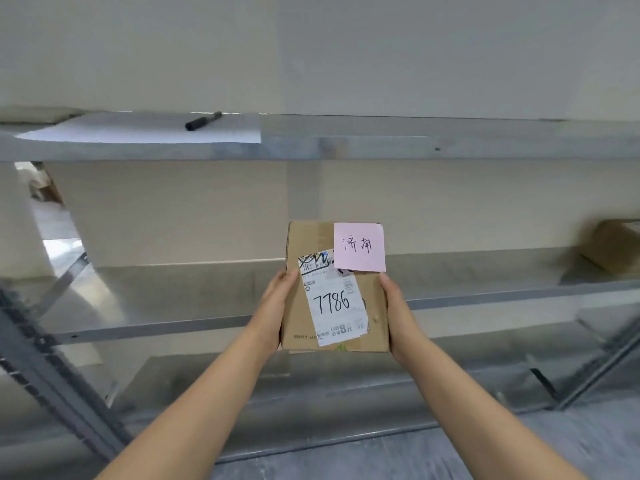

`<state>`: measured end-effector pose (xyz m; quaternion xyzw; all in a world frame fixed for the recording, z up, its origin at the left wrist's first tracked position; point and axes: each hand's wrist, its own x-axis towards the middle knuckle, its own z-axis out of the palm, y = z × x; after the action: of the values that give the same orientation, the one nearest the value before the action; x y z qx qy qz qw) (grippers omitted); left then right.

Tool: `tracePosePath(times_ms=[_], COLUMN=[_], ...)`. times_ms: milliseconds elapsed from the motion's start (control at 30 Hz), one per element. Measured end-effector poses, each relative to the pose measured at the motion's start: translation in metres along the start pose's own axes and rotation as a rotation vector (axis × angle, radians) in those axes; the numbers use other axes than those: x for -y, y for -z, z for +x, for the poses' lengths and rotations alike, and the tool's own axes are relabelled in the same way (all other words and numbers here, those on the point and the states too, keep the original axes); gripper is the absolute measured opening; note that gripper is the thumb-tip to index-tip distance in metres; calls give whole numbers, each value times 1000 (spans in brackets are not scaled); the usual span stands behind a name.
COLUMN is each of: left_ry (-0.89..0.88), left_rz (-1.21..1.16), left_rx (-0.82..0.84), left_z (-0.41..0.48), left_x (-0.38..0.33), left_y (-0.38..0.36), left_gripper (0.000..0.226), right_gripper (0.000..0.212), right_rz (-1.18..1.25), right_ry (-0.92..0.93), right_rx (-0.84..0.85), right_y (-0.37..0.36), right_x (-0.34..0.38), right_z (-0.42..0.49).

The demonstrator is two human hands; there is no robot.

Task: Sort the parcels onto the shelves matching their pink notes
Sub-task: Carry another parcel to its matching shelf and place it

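Note:
I hold a small brown cardboard parcel [372, 306] in front of the metal shelving, above the front edge of the middle shelf [156, 327]. A pink note [360, 246] with handwritten characters is stuck on its upper right corner. A white shipping label [334, 303] marked 7786 covers its middle. My left hand [275, 306] grips the parcel's left side. My right hand [394, 306] grips its right side.
The top shelf [381, 147] carries a white sheet of paper [145, 131] with a black marker [203, 120] on it. Another cardboard box [613, 245] sits at the far right of the middle shelf. A lower shelf [311, 393] lies beneath. A slanted metal upright [52, 382] stands at left.

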<state>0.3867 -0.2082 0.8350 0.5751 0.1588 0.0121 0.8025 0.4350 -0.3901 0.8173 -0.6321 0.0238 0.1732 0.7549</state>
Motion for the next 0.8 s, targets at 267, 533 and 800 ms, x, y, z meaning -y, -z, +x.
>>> tracePosePath(times_ms=[267,533,800], left_ry=[59,69,74], left_rz=[41,82,89], left_rx=[141,233,341], left_z=[2,-3,-13], left_x=[25,47,75], left_y=[-80,-151,-208], left_gripper=[49,35,27], right_gripper=[52,52,55], right_rz=[106,110,104], right_ry=[22,82,96], right_rx=[-171,-272,-377], right_y=[82,149,208], right_x=[8,16,15], right_z=[-23,-50,-80])
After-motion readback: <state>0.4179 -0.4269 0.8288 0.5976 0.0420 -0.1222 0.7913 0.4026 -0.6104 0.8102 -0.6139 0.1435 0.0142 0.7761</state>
